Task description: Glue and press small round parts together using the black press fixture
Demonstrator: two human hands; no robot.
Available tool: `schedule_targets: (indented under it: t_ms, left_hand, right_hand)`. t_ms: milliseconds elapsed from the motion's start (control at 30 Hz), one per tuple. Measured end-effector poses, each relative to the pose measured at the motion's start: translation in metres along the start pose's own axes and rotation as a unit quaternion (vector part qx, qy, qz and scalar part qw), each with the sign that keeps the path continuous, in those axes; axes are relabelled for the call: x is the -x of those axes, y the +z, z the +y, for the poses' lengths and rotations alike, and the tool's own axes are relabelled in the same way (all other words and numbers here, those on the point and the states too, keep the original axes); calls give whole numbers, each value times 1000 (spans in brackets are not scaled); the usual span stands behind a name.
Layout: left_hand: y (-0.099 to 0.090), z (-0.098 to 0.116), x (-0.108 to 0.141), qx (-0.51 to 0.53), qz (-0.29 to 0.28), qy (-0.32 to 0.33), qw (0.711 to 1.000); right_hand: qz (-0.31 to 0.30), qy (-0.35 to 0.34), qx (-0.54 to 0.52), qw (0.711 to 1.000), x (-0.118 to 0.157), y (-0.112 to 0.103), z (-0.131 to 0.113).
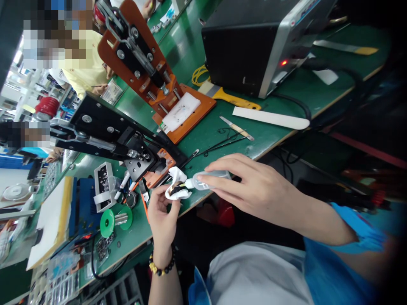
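Note:
My left hand (162, 216), with a dark bead bracelet at the wrist, pinches a crumpled white cloth (176, 183) wrapped around a small black item (178, 190). My right hand (251, 186) comes in from the right, its fingers around a small translucent squeeze bottle (211, 180). The bottle's nozzle points left and meets the cloth at its right side. Most of the black item is hidden by the cloth.
Two orange-and-black press fixtures (140, 63) stand on the green workbench (222, 144) beyond my hands. Tweezers (219, 145), a yellow-handled brush (232, 98), a black machine (254, 42) and a green spool (116, 220) lie about. A person in a yellow shirt (85, 63) works at the far left.

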State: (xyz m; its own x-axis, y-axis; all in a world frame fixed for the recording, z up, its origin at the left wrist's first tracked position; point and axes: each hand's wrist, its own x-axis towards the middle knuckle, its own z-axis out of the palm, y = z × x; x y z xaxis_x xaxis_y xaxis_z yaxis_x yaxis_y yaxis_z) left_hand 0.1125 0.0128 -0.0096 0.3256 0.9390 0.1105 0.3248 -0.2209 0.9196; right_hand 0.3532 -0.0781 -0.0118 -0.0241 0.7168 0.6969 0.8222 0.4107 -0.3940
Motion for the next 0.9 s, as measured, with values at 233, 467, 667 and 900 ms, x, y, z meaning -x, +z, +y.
schedule_targets:
  t_ms: [233, 467, 667, 900]
  left_hand:
    - [0, 1, 0, -8, 4, -4, 1000]
    - [1, 2, -2, -6, 1, 7, 1000]
    - [1, 2, -1, -6, 9, 4, 1000]
    - [1, 3, -1, -13, 18, -8, 1000]
  right_hand:
    - [-4, -1, -3, 1000, 1, 0, 1]
    - [-1, -3, -3, 1000, 1, 2, 3]
    - [8, 0, -5, 1000, 2, 2, 4]
    - [7, 7, -14, 1000, 3, 3, 5]
